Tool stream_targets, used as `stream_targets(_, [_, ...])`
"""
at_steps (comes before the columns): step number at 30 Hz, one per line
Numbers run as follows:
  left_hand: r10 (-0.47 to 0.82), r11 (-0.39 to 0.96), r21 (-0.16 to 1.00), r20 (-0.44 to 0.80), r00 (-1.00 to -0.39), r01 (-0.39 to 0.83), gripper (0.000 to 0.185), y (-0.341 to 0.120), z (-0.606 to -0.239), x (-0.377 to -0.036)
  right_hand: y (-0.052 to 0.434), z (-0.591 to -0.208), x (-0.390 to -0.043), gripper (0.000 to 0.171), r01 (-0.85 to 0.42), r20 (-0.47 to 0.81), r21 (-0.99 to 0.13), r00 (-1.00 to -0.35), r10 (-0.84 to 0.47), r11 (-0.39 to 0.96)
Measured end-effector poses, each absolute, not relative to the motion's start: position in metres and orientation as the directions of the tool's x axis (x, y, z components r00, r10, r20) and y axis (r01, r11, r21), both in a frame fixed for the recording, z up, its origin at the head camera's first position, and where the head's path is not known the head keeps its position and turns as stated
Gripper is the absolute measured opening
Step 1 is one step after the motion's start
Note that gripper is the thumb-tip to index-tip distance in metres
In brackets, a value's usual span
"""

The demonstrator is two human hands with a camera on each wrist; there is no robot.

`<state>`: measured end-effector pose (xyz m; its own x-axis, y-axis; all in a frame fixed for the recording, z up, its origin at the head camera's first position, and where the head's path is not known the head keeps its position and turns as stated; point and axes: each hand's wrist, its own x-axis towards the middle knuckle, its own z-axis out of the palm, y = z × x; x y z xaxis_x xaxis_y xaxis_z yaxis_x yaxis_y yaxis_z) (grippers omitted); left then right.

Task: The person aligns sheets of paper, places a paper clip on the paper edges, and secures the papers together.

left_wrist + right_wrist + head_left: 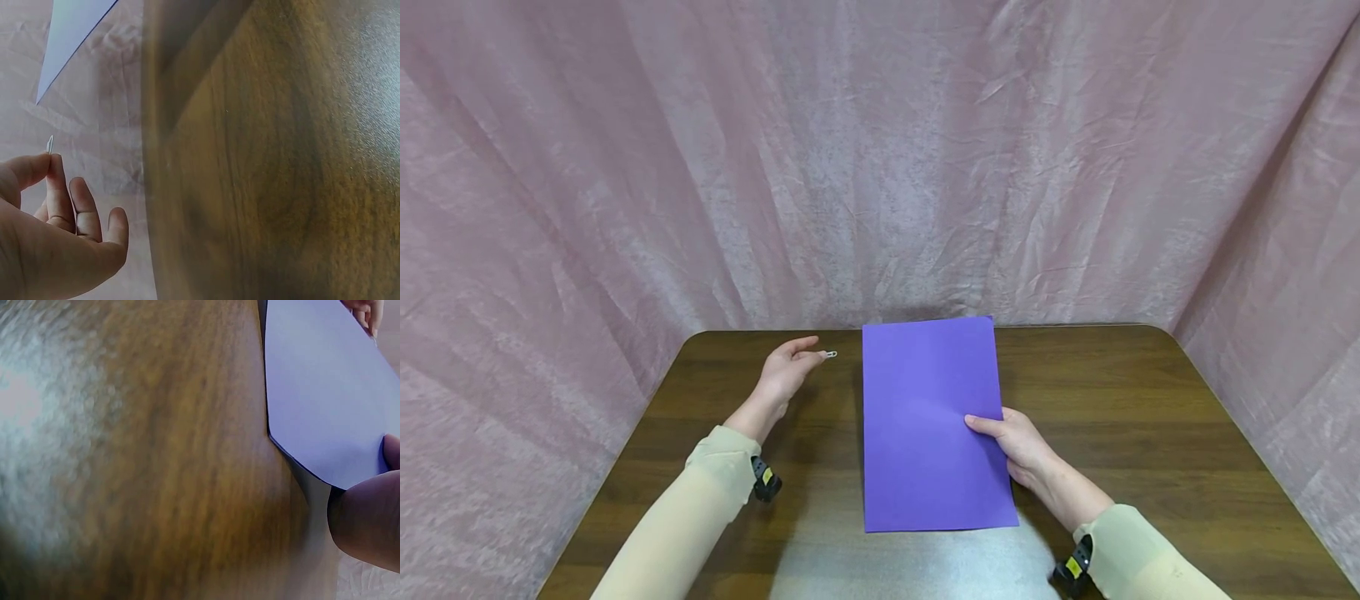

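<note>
Between the thumb and index fingertip of my left hand (782, 375) is a small pale paper clip (831, 354), its looped end pointing out past the fingertips. In the left wrist view the paper clip (50, 144) stands up from the pinch, and the other fingers are loosely bent. My right hand (1028, 450) grips the right edge of a purple sheet of paper (925, 392), thumb on its face and fingers hidden behind. The sheet is raised and tilted over the table, its left edge a short way right of the paper clip.
A brown wood-grain table (1097, 375) with rounded far corners lies under both hands. Pink curtains (880, 167) hang behind the table and along its sides. Glare brightens the table's near middle. Each forearm wears a dark wrist device (765, 481).
</note>
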<state>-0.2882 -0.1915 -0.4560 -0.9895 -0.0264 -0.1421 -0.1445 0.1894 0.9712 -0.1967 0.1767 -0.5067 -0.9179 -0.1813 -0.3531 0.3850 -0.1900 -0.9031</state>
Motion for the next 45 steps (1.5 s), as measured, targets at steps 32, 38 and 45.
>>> stream_targets(32, [-0.011,0.231,0.960,-0.162,-0.987,-0.160,0.052,-0.174,-0.438,-0.290,0.175,-0.507,-0.198,0.010,0.393,-0.360,-0.899,-0.914,-0.188,-0.195])
stream_targets(38, [-0.011,0.242,0.958,-0.156,-0.988,-0.154,0.052,-0.172,-0.437,-0.293,0.175,-0.506,-0.198,0.007,0.390,-0.357,-0.900,-0.915,-0.185,-0.193])
stream_targets(45, [0.005,0.243,0.956,-0.169,-0.986,-0.163,0.053,-0.169,-0.435,-0.296,0.175,-0.505,-0.198,0.008,0.387,-0.352,-0.902,-0.916,-0.192,-0.194])
